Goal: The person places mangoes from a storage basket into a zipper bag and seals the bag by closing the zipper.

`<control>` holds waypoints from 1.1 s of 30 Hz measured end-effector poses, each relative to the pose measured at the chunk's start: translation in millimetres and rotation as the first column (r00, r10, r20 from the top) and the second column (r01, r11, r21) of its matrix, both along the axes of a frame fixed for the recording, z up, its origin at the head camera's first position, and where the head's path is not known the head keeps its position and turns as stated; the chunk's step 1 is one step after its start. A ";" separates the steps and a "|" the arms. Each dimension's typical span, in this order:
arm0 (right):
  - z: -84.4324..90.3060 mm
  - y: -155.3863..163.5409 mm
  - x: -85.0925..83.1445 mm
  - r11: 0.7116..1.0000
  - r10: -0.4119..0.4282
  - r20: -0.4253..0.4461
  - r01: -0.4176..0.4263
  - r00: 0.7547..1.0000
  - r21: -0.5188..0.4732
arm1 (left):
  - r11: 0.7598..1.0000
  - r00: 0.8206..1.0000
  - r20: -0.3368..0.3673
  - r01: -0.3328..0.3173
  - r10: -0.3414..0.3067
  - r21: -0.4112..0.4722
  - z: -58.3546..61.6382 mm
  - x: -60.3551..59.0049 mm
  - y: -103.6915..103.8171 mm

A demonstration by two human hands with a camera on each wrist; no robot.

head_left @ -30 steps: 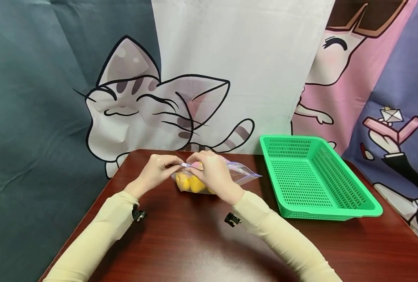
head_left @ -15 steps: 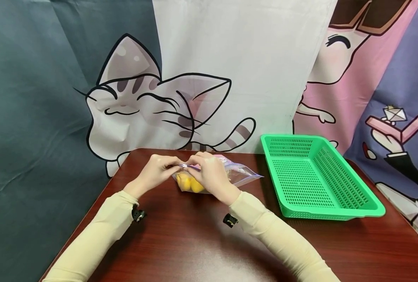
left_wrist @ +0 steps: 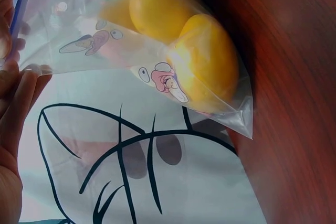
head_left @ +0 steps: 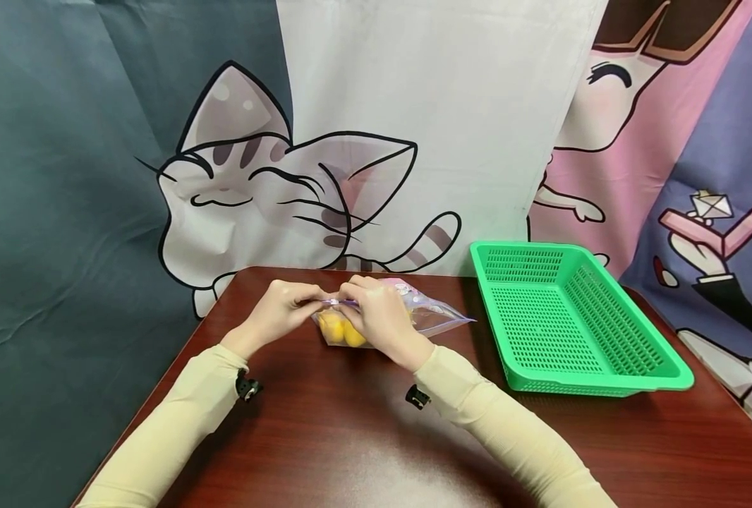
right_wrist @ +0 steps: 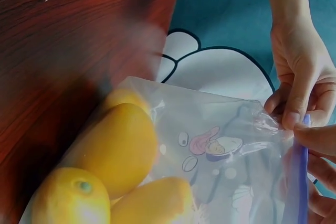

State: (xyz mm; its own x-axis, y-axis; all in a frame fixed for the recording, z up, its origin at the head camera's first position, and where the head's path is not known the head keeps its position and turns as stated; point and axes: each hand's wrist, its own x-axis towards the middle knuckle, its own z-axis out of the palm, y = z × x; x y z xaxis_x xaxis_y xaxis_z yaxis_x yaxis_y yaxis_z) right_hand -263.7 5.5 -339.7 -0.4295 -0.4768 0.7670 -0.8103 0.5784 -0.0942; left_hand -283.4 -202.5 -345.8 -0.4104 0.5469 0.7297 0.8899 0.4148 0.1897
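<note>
Now both hands, left (head_left: 281, 308) and right (head_left: 382, 317), pinch the bag (head_left: 436, 315) at its seal (fruit (left_wrist: 202, 59) inside), and uneven fingertip pressure could leave gaps.

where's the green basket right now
In the head view the green basket sits on the right side of the table, just right of the zip bag that both hands hold.

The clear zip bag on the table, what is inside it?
Inside the clear zip bag lie yellow fruits; about four show in the right wrist view. In the head view both hands pinch its top edge and cover part of it, so the exact count is uncertain.
</note>
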 end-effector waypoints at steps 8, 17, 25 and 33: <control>-6.9 7.5 -1.1 1.000 0.005 0.011 -0.005 1.000 0.009 | 1.000 1.000 -0.006 0.003 -0.003 0.006 -3.2 -0.5 -3.8; -16.0 22.8 0.8 1.000 0.016 0.052 -0.016 0.999 -0.005 | 1.000 1.000 0.005 -0.003 0.003 -0.017 -7.8 1.3 -13.3; -19.4 37.2 4.2 1.000 -0.013 0.104 0.011 0.994 0.017 | 1.000 1.000 0.011 -0.013 0.013 -0.014 -10.0 3.1 -21.0; -23.5 50.0 7.2 1.000 -0.009 0.112 0.007 0.994 0.015 | 1.000 0.999 0.039 -0.011 0.012 -0.024 -12.4 4.8 -26.3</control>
